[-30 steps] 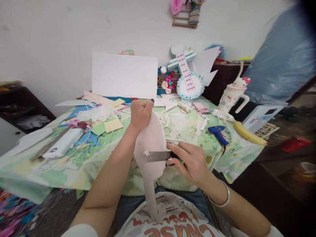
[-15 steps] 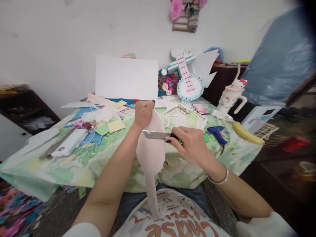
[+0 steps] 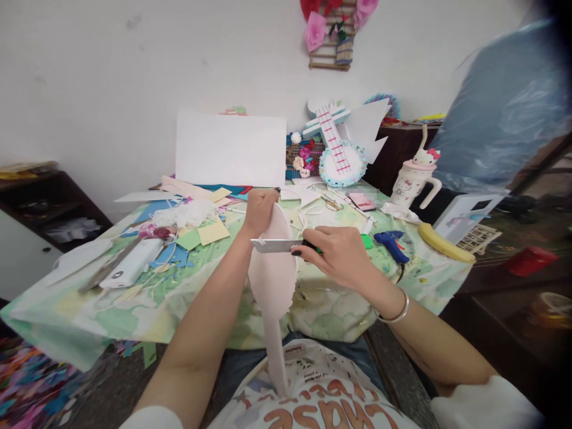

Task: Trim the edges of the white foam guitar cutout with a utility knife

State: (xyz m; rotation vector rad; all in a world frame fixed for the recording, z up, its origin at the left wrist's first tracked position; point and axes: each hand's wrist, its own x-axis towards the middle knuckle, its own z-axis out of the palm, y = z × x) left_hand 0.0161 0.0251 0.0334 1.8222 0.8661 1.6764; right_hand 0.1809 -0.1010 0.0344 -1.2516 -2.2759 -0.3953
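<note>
Above the littered worktop the pink paddle-shaped cutout stands upright. I judge it light, thin and bendy, best pinched at the rim. My left hand has its grip closed on the top edge. My right hand is wrapped round a utility knife, blade across the sheet. The knife's handle is mostly hidden.

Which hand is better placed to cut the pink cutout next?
Right. The right hand grips the knife, blade across the pink cutout; the left hand only clamps that cutout's top edge.
</note>
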